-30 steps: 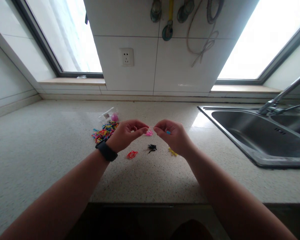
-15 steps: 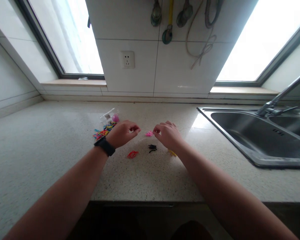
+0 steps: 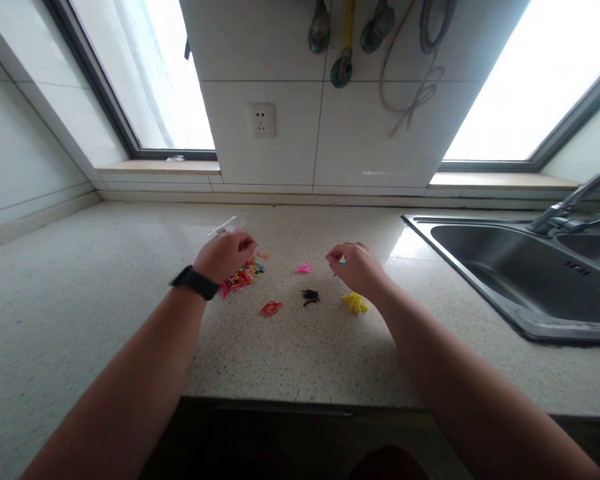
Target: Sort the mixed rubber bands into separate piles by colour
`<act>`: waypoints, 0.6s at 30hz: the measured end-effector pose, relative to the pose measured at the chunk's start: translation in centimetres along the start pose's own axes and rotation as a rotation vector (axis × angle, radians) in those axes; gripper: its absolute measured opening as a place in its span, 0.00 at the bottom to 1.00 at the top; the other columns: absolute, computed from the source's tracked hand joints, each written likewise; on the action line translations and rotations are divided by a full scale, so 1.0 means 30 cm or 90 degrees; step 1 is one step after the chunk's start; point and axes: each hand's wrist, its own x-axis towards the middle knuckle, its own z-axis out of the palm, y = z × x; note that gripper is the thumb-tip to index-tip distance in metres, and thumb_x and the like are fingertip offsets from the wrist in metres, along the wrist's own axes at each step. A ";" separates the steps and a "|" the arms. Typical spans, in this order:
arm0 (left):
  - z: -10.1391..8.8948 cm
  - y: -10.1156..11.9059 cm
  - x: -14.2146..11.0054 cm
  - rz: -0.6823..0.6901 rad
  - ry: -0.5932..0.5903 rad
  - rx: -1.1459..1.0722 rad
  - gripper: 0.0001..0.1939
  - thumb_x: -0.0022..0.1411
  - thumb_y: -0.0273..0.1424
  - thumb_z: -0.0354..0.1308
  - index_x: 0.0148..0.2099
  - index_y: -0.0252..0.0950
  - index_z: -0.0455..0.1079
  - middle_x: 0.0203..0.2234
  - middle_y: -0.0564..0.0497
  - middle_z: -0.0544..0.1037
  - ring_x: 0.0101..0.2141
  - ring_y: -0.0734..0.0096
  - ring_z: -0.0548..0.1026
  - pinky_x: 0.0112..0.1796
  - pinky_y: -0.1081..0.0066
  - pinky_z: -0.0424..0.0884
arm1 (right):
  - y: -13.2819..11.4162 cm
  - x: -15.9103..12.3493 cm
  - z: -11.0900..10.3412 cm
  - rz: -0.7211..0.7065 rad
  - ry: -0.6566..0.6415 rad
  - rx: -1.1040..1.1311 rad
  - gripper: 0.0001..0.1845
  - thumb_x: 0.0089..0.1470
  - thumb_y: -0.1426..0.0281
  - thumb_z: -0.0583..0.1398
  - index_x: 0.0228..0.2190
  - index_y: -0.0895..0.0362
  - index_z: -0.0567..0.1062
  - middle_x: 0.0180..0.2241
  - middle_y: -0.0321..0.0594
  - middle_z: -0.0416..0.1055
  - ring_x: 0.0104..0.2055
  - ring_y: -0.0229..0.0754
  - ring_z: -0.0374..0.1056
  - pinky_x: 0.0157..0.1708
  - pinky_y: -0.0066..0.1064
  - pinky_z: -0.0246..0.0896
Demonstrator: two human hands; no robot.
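My left hand (image 3: 226,255), a black watch (image 3: 195,282) at its wrist, hovers over a mixed pile of small coloured elastic bands (image 3: 241,277). Its fingers are curled together; what they hold, if anything, is hidden. My right hand (image 3: 356,267) is pinched closed, to the right of a small pink heap of bands (image 3: 304,267). A bit of light blue (image 3: 343,261) shows by its fingers, though I cannot tell whether it is held. Nearer to me lie red bands (image 3: 271,308), black bands (image 3: 310,295) and a yellow heap of bands (image 3: 355,303).
Behind my left hand lies a clear plastic bag (image 3: 224,225), partly covered. A steel sink (image 3: 480,287) with a faucet (image 3: 555,217) is set into the speckled counter (image 3: 280,360) on the right. The tiled wall holds a socket (image 3: 262,121) and pipe valves (image 3: 341,70).
My hands have moved apart: the left to the left, over the mixed pile, and the right to the right, off the pink heap. The yellow heap now shows more fully. The view has shifted slightly.
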 end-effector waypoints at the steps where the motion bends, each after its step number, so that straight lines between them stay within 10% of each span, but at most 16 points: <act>1: -0.007 -0.011 -0.004 -0.034 0.017 0.009 0.13 0.65 0.39 0.57 0.36 0.39 0.79 0.27 0.46 0.80 0.28 0.63 0.73 0.33 0.66 0.62 | 0.007 -0.002 -0.002 0.007 0.001 0.009 0.09 0.57 0.70 0.60 0.32 0.54 0.82 0.33 0.43 0.80 0.39 0.50 0.70 0.41 0.40 0.61; 5: -0.036 -0.060 -0.016 -0.091 0.041 -0.004 0.14 0.64 0.42 0.58 0.37 0.40 0.80 0.26 0.47 0.80 0.27 0.62 0.73 0.33 0.67 0.63 | 0.023 -0.009 -0.012 0.023 0.021 0.031 0.09 0.56 0.70 0.59 0.32 0.53 0.82 0.32 0.43 0.80 0.38 0.50 0.71 0.41 0.41 0.63; 18: -0.073 -0.114 -0.015 0.110 -0.184 -0.024 0.13 0.66 0.38 0.59 0.44 0.39 0.81 0.41 0.46 0.82 0.42 0.61 0.78 0.46 0.64 0.68 | 0.042 -0.017 -0.028 0.050 0.021 0.054 0.10 0.57 0.68 0.59 0.33 0.53 0.81 0.33 0.43 0.81 0.39 0.50 0.71 0.41 0.41 0.63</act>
